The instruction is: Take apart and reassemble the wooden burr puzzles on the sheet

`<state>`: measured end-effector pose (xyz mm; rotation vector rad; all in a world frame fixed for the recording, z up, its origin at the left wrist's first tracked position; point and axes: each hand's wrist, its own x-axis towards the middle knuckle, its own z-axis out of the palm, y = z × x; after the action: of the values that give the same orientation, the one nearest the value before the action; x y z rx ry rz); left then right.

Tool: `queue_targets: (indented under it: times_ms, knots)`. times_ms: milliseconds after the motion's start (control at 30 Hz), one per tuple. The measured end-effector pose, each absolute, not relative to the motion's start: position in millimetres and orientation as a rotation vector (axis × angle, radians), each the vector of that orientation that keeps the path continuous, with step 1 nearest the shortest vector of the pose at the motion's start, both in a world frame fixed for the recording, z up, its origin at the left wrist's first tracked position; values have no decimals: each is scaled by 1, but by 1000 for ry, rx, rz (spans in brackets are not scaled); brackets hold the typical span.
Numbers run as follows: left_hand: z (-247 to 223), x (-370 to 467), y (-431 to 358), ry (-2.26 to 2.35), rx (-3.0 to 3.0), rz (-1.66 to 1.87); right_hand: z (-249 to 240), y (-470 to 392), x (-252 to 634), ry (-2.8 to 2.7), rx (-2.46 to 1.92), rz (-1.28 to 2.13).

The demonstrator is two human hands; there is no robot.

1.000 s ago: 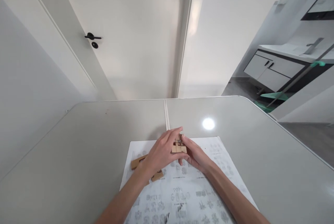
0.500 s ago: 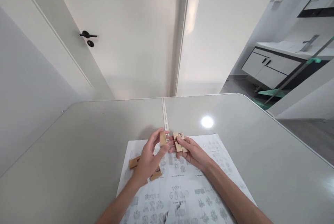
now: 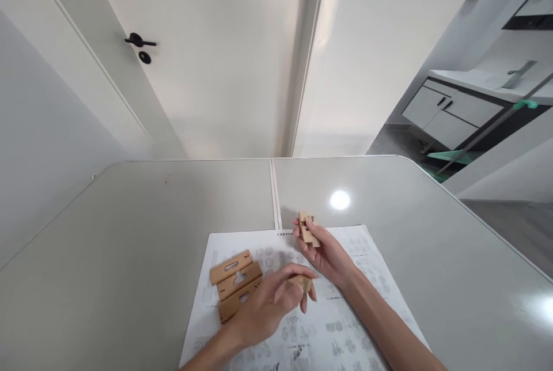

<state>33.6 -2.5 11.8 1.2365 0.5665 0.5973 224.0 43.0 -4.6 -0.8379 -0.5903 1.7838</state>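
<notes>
In my right hand [image 3: 322, 253] are wooden puzzle pieces [image 3: 308, 231], fitted side by side and notched, one marked with a 3. The fingers close around them above the top of the paper sheet. My left hand [image 3: 279, 299] is lower and nearer, closed on a small wooden block [image 3: 302, 283] pinched between thumb and fingers, so much of the block is hidden. Left of that hand lie three wooden puzzle pieces [image 3: 235, 280] side by side on the sheet, with cut-out slots and printed numbers; the nearest is partly covered by the hand.
A white instruction sheet [image 3: 302, 330] with printed diagrams lies on a grey table [image 3: 129, 256] that has a seam down its middle. Behind the table's far edge stands a white door [image 3: 216, 60] with a black handle. A washbasin cabinet [image 3: 453, 109] is at the right.
My left hand has moved down and towards me with its block, away from the right hand. More of the pieces on the sheet now show. My right hand has shifted slightly up and right.
</notes>
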Motion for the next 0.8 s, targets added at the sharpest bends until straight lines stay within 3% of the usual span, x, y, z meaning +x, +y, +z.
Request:
queue_targets:
  times_ms: [333, 600, 800]
  knots:
    - [6, 19, 31, 625, 932, 841, -8, 38, 222, -876, -975, 1647]
    - [15, 21, 27, 677, 739, 781, -9, 27, 221, -1656, -1394, 936]
    - [6, 21, 26, 713, 842, 723, -19, 28, 230, -2079, -1408, 644]
